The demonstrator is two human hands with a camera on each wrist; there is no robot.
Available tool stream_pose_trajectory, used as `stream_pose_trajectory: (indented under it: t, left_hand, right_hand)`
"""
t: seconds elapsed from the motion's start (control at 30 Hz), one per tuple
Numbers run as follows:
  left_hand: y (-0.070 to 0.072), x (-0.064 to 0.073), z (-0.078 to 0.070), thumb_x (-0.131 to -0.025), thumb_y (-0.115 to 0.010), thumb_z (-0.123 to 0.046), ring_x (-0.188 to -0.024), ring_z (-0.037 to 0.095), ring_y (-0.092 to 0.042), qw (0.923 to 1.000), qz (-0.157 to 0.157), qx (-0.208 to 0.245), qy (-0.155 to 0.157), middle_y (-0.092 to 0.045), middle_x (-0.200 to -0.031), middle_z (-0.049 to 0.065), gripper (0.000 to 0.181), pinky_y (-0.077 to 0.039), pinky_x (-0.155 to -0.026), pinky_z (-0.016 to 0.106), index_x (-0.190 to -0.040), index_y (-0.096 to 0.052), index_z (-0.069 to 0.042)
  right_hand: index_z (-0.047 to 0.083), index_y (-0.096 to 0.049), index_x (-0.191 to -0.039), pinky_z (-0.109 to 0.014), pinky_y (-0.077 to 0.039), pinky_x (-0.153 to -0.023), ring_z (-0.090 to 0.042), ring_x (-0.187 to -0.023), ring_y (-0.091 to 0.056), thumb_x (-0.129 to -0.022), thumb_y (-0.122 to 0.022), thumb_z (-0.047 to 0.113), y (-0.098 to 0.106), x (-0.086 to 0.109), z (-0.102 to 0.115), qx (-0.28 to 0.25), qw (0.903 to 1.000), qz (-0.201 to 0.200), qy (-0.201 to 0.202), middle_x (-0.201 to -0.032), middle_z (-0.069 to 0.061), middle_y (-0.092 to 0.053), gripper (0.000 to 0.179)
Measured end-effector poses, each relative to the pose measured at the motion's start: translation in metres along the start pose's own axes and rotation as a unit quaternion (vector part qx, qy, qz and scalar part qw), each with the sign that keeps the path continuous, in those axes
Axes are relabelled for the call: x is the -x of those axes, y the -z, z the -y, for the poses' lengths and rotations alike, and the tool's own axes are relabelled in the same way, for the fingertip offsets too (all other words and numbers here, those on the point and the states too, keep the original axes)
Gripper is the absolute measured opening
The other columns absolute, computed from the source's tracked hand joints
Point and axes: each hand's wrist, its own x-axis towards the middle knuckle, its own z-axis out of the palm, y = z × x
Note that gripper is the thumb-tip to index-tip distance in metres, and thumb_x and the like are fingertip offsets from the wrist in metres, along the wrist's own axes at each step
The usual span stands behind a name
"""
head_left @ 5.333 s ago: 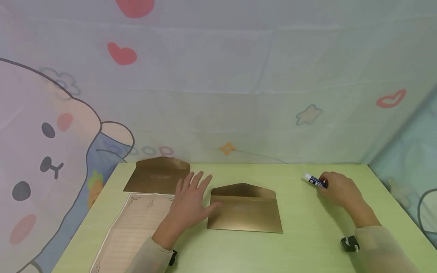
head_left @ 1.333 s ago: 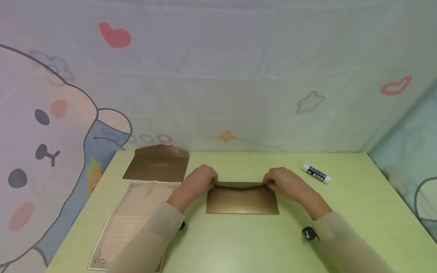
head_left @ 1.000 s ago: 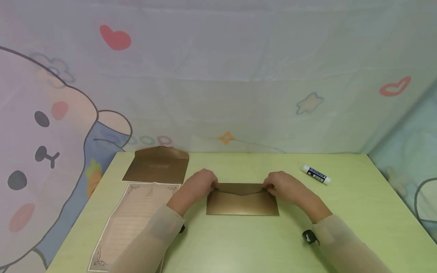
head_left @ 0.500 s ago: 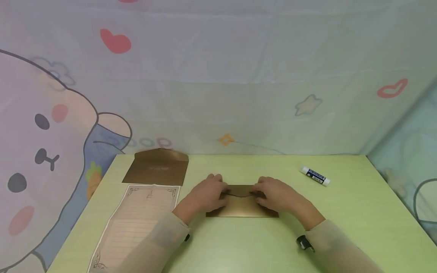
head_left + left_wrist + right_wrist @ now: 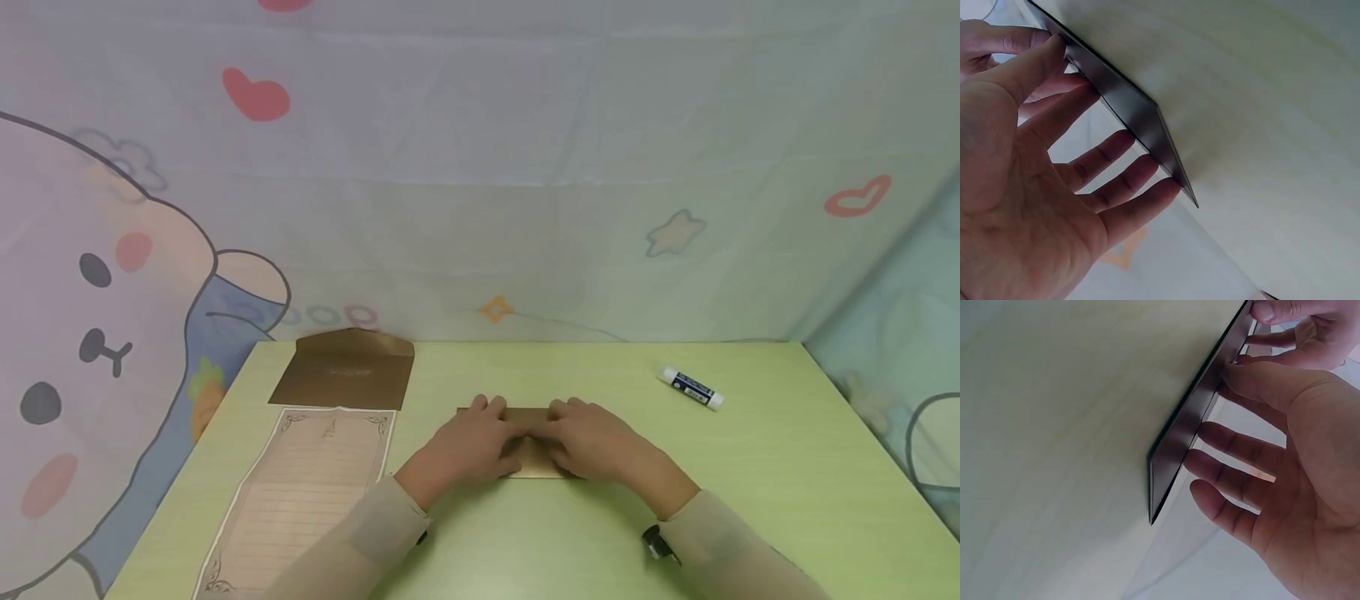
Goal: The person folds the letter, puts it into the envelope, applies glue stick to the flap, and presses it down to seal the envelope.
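Pressing on a brown envelope (image 5: 534, 460) with the left hand (image 5: 472, 442) and the right hand (image 5: 597, 440), set close beside each other near the middle of a pale green tabletop (image 5: 772, 483). Laid flat there, long edges running left to right, with a lighter golden patch showing between the thumbs and a darker strip above it. On the left, spread wide — fingers (image 5: 1141, 209) nearly straight, tips along the far long edge, thumb on the face. On the right, much the same: fingers (image 5: 1229, 478) apart and slightly bent, tips at or just beside that edge; contact by the little finger hard to tell. Over both forearms, light sheer sleeves (image 5: 727, 542), with a small black device (image 5: 658, 543) at the right wrist.

At the far left of the tabletop, a second envelope (image 5: 341, 379), also brown, flap unfolded toward the back, with faint print too small to read. Just in front of that, a sheet of lined letter paper (image 5: 307, 492) with ornate corners, partly covered by the left sleeve. Off to the right, well apart from the hands — a glue stick (image 5: 692, 388) on its side, white at both ends, dark-labelled between. Behind everything, a pale cloth (image 5: 465, 125) printed with a bear, hearts and a star.
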Motion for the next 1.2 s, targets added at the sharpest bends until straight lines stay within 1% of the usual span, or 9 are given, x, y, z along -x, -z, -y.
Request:
stream_pose_trajectory:
  t: [0.13, 0.23, 0.33, 0.5, 0.63, 0.8, 0.93, 1.07, 1.2]
  left_hand:
    - [0.002, 0.002, 0.001, -0.1, -0.072, -0.045, -0.1, 0.022, -0.046, 1.0, 0.004, 0.004, -0.004, -0.053, -0.113, 0.003, 0.045, -0.053, -0.074, 0.036, -0.144, -0.067, -0.034]
    - [0.004, 0.003, 0.001, -0.1, -0.072, -0.045, -0.102, 0.022, -0.046, 0.9999, 0.011, 0.006, -0.006, -0.053, -0.116, 0.003, 0.044, -0.053, -0.075, 0.037, -0.143, -0.068, -0.033]
    - [0.005, 0.004, 0.001, -0.1, -0.072, -0.046, -0.103, 0.022, -0.046, 0.9999, 0.013, 0.001, -0.006, -0.053, -0.117, 0.002, 0.044, -0.053, -0.075, 0.036, -0.142, -0.068, -0.033]
    - [0.007, 0.006, -0.001, -0.099, -0.073, -0.047, -0.102, 0.022, -0.047, 0.9999, 0.007, -0.009, -0.008, -0.054, -0.115, 0.002, 0.044, -0.053, -0.075, 0.036, -0.141, -0.07, -0.032]
    - [0.01, 0.008, 0.0, -0.097, -0.076, -0.049, -0.101, 0.022, -0.048, 0.9999, 0.005, -0.01, -0.007, -0.055, -0.114, 0.002, 0.045, -0.054, -0.077, 0.036, -0.138, -0.072, -0.032]
    - [0.01, 0.011, 0.008, -0.092, -0.081, -0.052, -0.1, 0.021, -0.049, 1.0, -0.002, -0.003, 0.008, -0.055, -0.112, 0.0, 0.045, -0.055, -0.073, 0.033, -0.13, -0.077, -0.029]
    - [0.01, 0.015, 0.018, -0.09, -0.082, -0.055, -0.099, 0.022, -0.051, 0.9998, -0.007, -0.01, 0.015, -0.057, -0.111, 0.001, 0.049, -0.055, -0.072, 0.034, -0.128, -0.079, -0.024]
    - [0.011, 0.02, 0.028, -0.089, -0.081, -0.059, -0.095, 0.021, -0.051, 0.9994, -0.003, -0.022, 0.027, -0.058, -0.108, 0.0, 0.055, -0.053, -0.07, 0.033, -0.129, -0.079, -0.022]
    - [0.011, 0.021, 0.032, -0.089, -0.081, -0.061, -0.094, 0.021, -0.052, 0.9991, -0.001, -0.034, 0.026, -0.058, -0.106, -0.001, 0.057, -0.051, -0.07, 0.033, -0.128, -0.079, -0.019]
  right_hand:
    - [0.027, -0.07, -0.141, -0.032, -0.049, -0.069, -0.016, -0.08, -0.052, -0.103, -0.071, 0.018, 0.001, 0.002, -0.001, 0.003, 1.0, -0.004, 0.004, -0.101, -0.001, -0.064, 0.039]
    - [0.027, -0.071, -0.14, -0.033, -0.05, -0.07, -0.016, -0.082, -0.054, -0.103, -0.072, 0.019, 0.001, 0.002, -0.001, 0.006, 0.9999, -0.007, 0.008, -0.103, -0.002, -0.066, 0.038]
    - [0.028, -0.072, -0.139, -0.031, -0.047, -0.067, -0.015, -0.079, -0.053, -0.103, -0.072, 0.02, 0.002, 0.001, 0.0, 0.014, 0.9998, -0.004, 0.01, -0.101, -0.001, -0.065, 0.037]
    - [0.029, -0.075, -0.135, -0.029, -0.04, -0.061, -0.014, -0.075, -0.048, -0.102, -0.072, 0.021, 0.004, -0.001, 0.002, 0.033, 0.9994, 0.002, 0.006, -0.095, 0.001, -0.06, 0.034]
    - [0.029, -0.077, -0.131, -0.029, -0.039, -0.06, -0.013, -0.073, -0.047, -0.102, -0.071, 0.021, 0.005, -0.001, 0.003, 0.038, 0.9992, 0.01, -0.003, -0.091, 0.003, -0.058, 0.03]
    - [0.025, -0.08, -0.121, -0.032, -0.04, -0.06, -0.014, -0.074, -0.049, -0.1, -0.071, 0.014, 0.009, 0.004, -0.003, 0.04, 0.999, 0.013, -0.015, -0.089, 0.003, -0.057, 0.025]
    - [0.023, -0.081, -0.121, -0.032, -0.043, -0.061, -0.015, -0.079, -0.056, -0.099, -0.072, 0.011, 0.012, 0.01, -0.012, 0.036, 0.999, 0.015, -0.023, -0.093, 0.002, -0.06, 0.026]
    - [0.019, -0.081, -0.121, -0.033, -0.049, -0.065, -0.017, -0.083, -0.06, -0.098, -0.073, 0.009, 0.014, 0.015, -0.02, 0.024, 0.9987, 0.026, -0.035, -0.097, 0.0, -0.064, 0.027]
    - [0.015, -0.081, -0.113, -0.033, -0.051, -0.065, -0.016, -0.076, -0.059, -0.096, -0.074, 0.007, 0.013, 0.016, -0.023, 0.019, 0.9991, 0.021, -0.032, -0.093, -0.001, -0.062, 0.02]
